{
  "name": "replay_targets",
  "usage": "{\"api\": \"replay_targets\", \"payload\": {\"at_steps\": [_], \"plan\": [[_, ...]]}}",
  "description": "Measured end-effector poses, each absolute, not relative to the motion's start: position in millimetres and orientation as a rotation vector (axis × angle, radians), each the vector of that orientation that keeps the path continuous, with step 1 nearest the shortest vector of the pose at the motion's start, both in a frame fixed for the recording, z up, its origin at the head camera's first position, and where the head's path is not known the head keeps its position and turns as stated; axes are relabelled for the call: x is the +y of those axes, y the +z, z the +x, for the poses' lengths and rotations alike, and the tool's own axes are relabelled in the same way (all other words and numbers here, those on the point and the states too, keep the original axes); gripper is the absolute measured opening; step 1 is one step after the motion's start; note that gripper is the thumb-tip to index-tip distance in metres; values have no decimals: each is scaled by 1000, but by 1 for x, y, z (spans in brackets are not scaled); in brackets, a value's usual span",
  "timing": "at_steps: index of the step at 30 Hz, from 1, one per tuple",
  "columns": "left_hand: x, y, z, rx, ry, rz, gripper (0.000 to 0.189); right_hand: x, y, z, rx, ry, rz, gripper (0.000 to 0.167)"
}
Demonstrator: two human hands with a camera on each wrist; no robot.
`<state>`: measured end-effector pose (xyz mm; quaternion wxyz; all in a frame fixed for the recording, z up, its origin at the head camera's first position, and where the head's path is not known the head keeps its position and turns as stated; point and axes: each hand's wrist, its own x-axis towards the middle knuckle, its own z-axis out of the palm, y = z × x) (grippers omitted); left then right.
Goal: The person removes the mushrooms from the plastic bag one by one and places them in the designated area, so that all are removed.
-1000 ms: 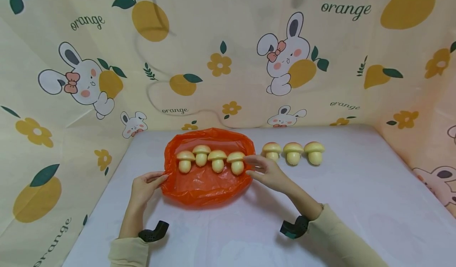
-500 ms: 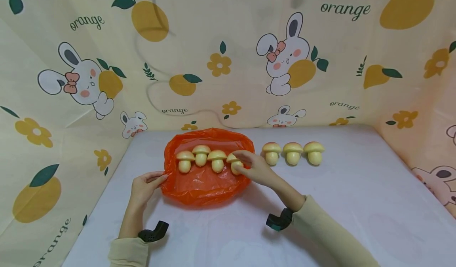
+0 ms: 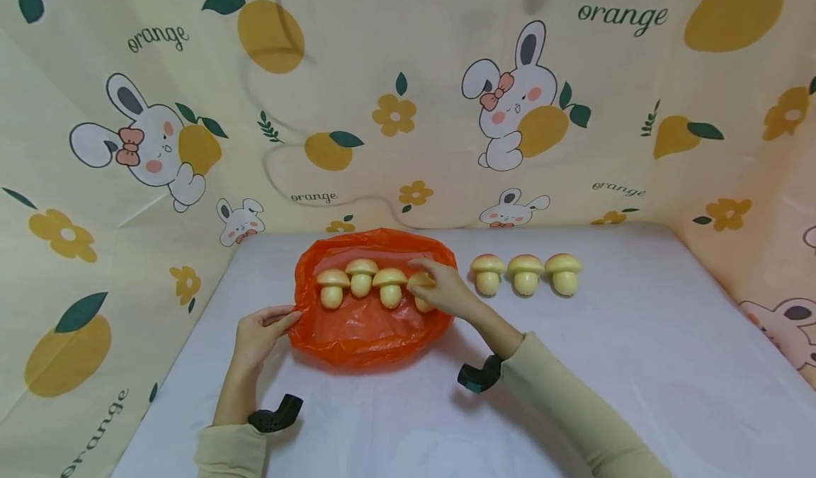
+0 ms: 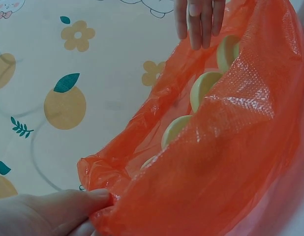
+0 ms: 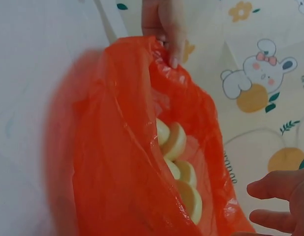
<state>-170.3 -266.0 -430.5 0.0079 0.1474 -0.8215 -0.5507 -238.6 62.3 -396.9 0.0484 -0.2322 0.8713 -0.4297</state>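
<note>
On the table lies a red plastic bag point(image 3: 372, 356) with its mouth spread wide. Inside it several toy mushrooms, such as the leftmost mushroom point(image 3: 331, 290), stand in a row. My left hand point(image 3: 255, 336) pinches the bag's left rim between thumb and fingers, plainly seen in the left wrist view. Reaching over the right rim, my right hand point(image 3: 449, 292) has its fingers apart above the rightmost mushroom point(image 3: 423, 302), which it partly covers. Whether those fingers touch that mushroom I cannot tell. In the right wrist view the right fingers point(image 5: 272, 187) are spread beside the bag, with nothing visible between them.
Right of the bag, three more mushrooms stand in a line on the white tabletop point(image 3: 605, 365): a near one point(image 3: 488, 275), a middle one point(image 3: 525, 275) and a far one point(image 3: 564, 274). A patterned cloth point(image 3: 446, 53) hangs behind the table and along its sides.
My right hand has moved left from the bag's right rim to above the rightmost mushroom inside, with its forearm following. The left hand keeps its pinch on the rim; the mushrooms stay put.
</note>
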Motion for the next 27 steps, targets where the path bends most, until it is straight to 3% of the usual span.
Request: {"api": "replay_targets", "payload": {"at_steps": [27], "plan": [[-265, -430, -170, -2566, -1719, 457, 45, 57, -406, -239, 2682, -1153, -656, 50]]}}
